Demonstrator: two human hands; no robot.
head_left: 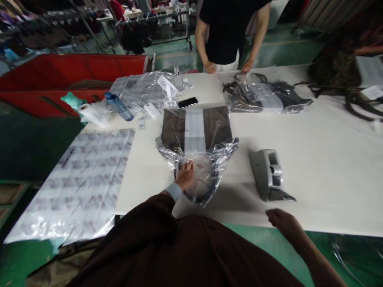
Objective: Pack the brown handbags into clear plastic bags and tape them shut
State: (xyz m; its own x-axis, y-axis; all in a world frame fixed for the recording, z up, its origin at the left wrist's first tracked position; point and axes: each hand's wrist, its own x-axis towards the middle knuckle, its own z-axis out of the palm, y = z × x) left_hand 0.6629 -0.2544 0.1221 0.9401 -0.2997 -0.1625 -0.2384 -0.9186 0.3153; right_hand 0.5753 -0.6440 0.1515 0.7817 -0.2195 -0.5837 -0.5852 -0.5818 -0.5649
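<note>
Across the white table (317,171), I saw the left hand (185,177), fingers together and pressing, on the clear plastic (206,179) around a brown bag (182,131), the right hand's (283,223) fingers unclear, and that slick plastic could slip, dragging the bag askew.

Left hand (185,176) on plastic-wrapped bag (196,131)

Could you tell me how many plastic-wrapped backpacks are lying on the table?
2: one backpack under the left hand, the other farther along the table, beside a co-worker's hand.
</note>
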